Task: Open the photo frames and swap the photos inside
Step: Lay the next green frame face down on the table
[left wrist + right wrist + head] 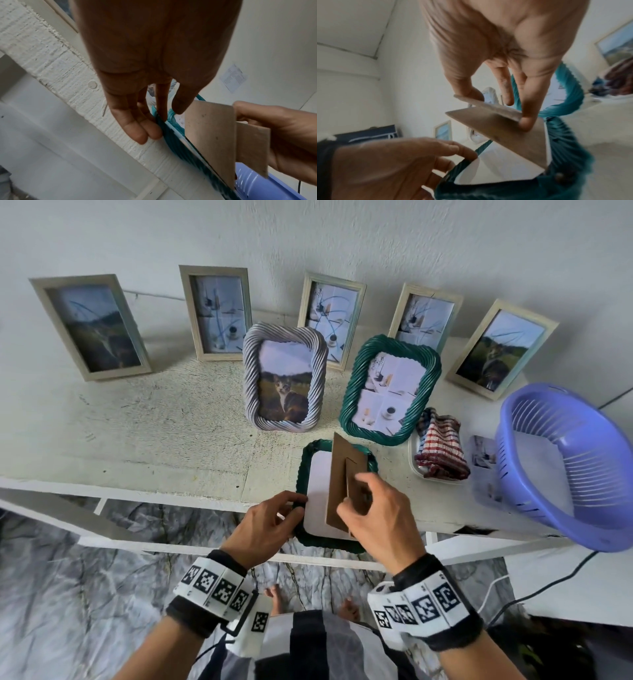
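Note:
A dark green twisted frame (300, 470) lies face down at the table's front edge, its near end hanging over the edge. My left hand (274, 518) grips its left rim between thumb and fingers (145, 134). My right hand (373, 515) pinches the stand flap of the brown cardboard backing board (342, 467), which is tilted up off the frame along its right side. Under it shows the white back of a photo (317, 491). In the right wrist view the board (513, 138) stands at an angle over the white sheet (496, 169) and the frame (565, 148).
A grey twisted frame (284, 378) with a cat photo and a green one (390, 388) with coffee pictures stand behind. Several wooden frames line the wall. A striped cloth (440, 453), a loose photo (483, 460) and a purple basket (565, 467) sit at the right.

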`<state>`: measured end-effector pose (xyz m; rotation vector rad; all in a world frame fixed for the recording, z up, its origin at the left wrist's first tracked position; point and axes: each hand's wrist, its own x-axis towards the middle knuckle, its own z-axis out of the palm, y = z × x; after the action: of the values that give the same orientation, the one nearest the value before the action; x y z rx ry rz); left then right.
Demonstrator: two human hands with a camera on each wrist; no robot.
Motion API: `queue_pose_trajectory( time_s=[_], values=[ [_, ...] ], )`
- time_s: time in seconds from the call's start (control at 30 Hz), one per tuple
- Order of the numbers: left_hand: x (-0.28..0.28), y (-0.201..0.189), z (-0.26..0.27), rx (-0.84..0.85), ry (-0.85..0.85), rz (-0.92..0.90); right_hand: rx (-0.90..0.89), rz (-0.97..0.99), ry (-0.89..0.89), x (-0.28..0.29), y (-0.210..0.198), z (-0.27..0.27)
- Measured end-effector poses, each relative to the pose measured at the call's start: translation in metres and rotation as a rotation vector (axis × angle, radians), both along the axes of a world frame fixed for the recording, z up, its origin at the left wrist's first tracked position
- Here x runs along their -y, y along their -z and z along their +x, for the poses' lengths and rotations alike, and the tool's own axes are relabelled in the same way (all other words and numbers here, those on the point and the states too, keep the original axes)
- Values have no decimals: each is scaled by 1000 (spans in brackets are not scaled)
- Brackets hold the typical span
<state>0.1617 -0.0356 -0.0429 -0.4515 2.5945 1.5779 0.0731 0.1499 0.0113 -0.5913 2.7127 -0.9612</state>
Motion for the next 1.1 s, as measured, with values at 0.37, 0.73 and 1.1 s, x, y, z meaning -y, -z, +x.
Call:
queue_pose_trajectory(
  time_s=[0.37,0.73,1.1],
  values=[
    [18,-56,6,-172,-198,374,-104,-301,-221,33,-10,13],
    [94,-5,24,-39,-578,207,-160,57,-659,126,13,-2],
    [96,-2,20,-117,-433,-440,-89,167,-711,129,13,-3]
  ],
)
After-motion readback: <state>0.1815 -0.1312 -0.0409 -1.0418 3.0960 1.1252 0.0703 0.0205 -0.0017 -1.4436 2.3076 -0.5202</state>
